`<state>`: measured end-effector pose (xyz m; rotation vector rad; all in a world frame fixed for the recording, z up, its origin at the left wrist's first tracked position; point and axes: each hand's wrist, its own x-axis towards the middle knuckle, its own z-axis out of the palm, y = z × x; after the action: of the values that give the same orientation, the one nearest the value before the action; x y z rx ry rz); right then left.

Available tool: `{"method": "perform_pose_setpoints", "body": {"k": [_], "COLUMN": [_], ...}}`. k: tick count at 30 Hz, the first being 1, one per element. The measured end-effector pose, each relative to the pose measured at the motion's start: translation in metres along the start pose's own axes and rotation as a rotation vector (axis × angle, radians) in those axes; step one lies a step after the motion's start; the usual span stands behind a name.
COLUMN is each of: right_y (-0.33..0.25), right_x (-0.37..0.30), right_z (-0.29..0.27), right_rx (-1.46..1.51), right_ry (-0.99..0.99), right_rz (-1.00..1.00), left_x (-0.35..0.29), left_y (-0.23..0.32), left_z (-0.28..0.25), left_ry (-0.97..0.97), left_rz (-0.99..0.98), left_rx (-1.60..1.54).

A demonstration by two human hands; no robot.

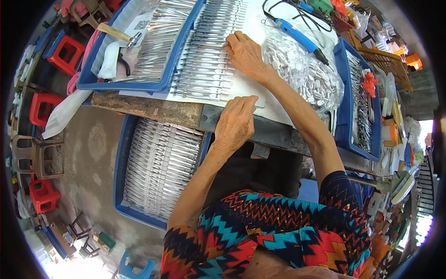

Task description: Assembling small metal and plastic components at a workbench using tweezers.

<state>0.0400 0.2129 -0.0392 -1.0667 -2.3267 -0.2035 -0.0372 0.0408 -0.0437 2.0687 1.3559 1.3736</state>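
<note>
- The right grip (244,53), a bare hand, is bent over the right-hand ends of a long row of slim silver metal pieces with pale oval patches (204,65); its fingers are curled, and whether they pinch one piece or only touch it cannot be told.
- The left grip (236,122), also bare, is just below the row's near end, at the front edge of the worn wooden surface (153,107); its fingers are folded together, and whether anything is between them cannot be told.
- The row runs from just above and left of the left grip to beyond the right grip, on a white sheet (254,21).
- Right of the right grip is a clear plastic bag of small whitish pieces (320,86), with a blue cylindrical power tool with a black tip (297,36) beside it.
- Left of both grips, past the row, is a blue plastic tray (125,86) of silver pieces, a wooden-handled hammer (116,33) across its left side.
- Below and left of the left grip, lower than the surface, is a blue plastic crate (120,172) filled with stacked silver pieces.
</note>
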Motion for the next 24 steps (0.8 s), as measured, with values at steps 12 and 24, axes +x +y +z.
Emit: {"method": "perform_pose_setpoints", "body": {"k": [12,24], "right_y": [-0.0045,-0.0106], "right_x": [0.0044,0.0056], "right_z": [-0.0050,-0.0068], "right_rx": [-0.006,-0.002], "right_ry": [-0.010,-0.019], "right_rz": [0.101,0.144], "left_x": [-0.0002,-0.0011], "left_y": [0.0001,0.0019], "left_z": [0.0037,0.0008], "left_ry": [0.005,-0.009], "left_rz": [0.019,-0.001], "left_rx": [0.034,0.031]}}
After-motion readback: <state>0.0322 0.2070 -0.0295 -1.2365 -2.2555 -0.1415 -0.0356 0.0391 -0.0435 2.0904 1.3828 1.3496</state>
